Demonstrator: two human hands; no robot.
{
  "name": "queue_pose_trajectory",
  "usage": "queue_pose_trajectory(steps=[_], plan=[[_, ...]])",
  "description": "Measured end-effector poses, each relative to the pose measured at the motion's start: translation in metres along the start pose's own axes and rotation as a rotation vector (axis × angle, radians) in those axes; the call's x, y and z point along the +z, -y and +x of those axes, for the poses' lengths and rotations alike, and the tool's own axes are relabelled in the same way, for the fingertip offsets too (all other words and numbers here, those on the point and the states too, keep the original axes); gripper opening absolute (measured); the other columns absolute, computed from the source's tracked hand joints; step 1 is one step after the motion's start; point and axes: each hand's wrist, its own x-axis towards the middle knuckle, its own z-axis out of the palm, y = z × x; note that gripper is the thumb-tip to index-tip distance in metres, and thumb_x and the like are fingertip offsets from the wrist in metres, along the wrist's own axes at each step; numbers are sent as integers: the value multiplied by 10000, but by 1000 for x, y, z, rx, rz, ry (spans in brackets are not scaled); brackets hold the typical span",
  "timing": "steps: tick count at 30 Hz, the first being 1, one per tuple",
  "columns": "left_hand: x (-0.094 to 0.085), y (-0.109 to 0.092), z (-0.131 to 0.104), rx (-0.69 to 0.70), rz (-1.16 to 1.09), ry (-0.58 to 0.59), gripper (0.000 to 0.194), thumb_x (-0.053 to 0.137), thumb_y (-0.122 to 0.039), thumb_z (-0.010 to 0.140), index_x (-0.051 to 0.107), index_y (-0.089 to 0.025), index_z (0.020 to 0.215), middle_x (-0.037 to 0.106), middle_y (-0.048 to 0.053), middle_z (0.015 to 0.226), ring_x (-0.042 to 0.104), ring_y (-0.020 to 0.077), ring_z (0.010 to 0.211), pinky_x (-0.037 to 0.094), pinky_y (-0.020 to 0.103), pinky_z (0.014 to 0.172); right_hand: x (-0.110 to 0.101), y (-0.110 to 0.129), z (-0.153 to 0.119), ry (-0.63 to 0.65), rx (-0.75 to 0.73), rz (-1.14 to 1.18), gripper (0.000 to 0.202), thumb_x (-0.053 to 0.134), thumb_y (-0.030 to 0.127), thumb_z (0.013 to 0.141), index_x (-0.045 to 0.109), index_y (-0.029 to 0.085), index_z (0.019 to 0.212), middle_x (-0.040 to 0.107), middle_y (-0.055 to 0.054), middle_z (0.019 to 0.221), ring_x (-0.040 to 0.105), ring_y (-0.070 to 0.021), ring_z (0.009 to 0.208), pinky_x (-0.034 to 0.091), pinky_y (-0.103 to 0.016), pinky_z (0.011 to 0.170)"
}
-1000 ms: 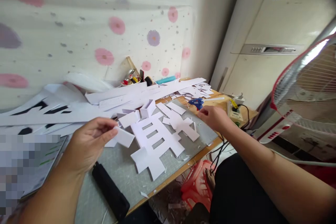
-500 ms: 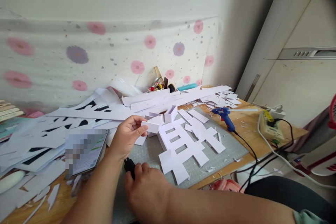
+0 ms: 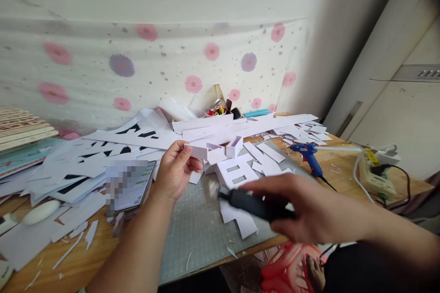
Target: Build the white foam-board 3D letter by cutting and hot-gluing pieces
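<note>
My left hand (image 3: 180, 169) pinches a small white foam-board piece (image 3: 196, 151) between thumb and fingers, just left of some little white open boxes (image 3: 216, 154). My right hand (image 3: 302, 206) is closed around a black utility knife (image 3: 257, 203), smeared by motion; its tip points left and the blade is hard to make out. Beneath the knife lies a white foam-board panel with cut-out windows (image 3: 237, 169), partly covered by the hand and knife. The panel rests on a grey-green cutting mat (image 3: 192, 233).
A blue glue gun (image 3: 309, 158) lies on the right, near a power strip (image 3: 374, 176) with cables. White board offcuts (image 3: 113, 146) and a tablet-like screen (image 3: 134, 187) cover the left. Small tools fill a box (image 3: 202, 123) at the back. A red plastic stool (image 3: 288, 268) stands below the table edge.
My right hand has lifted the knife off the mat and swung it right, over the windowed panel. My left hand keeps the small piece near the boxes. The view has shifted left.
</note>
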Motion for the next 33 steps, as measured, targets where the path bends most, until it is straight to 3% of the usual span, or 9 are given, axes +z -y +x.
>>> queue_pose_trajectory(steps=[3,6,9,12,15,19,25,33], plan=[[10,10,-6,-115,34,133,347,743,-432,717,511,-191,809,633,-43,569,569,99,410,403,179,398,-11,-32,-1,-256,61,50,312,616,221,765,631,215,1076,652,-33,969,618,-192,845,519,-266,690],[20,18,-14,-223,71,296,316,731,-409,742,527,-175,801,636,-33,601,592,96,433,426,177,421,-5,-61,5,-384,78,-59,191,581,251,803,615,166,970,626,-53,876,587,-176,756,492,-272,648],[28,24,-21,-308,105,388,276,710,-385,774,554,-172,856,639,-25,644,616,98,465,448,177,446,3,-76,9,-368,33,-192,278,527,235,858,577,171,1123,654,-69,991,597,-176,836,472,-289,750],[33,28,-26,-362,116,448,257,699,-374,788,565,-178,887,644,-16,682,627,107,486,466,185,451,6,-79,14,-310,-18,-288,369,503,315,906,504,180,1249,633,-87,1137,590,-197,964,446,-306,817],[34,31,-28,-394,113,482,258,703,-378,782,571,-169,855,647,-7,688,631,112,493,480,186,450,8,-78,21,-283,12,-463,281,523,384,888,573,160,1049,649,-81,949,580,-206,848,418,-300,710],[31,31,-27,-405,74,502,280,730,-379,754,564,-159,805,640,-7,654,618,111,479,475,179,432,16,-78,32,-324,33,-611,157,569,333,829,554,179,862,630,-45,820,556,-189,751,345,-284,619],[30,26,-27,-386,1,574,248,684,-362,804,552,-152,780,667,13,625,598,100,474,481,175,447,24,-79,39,-403,-11,-785,46,552,227,789,527,190,798,618,-33,775,528,-178,696,256,-291,570],[30,25,-30,-372,-94,626,198,646,-342,840,561,-165,811,692,23,611,600,94,471,459,156,460,32,-80,37,-463,-101,-846,26,506,176,766,510,198,752,595,-21,718,485,-166,642,223,-303,558]])
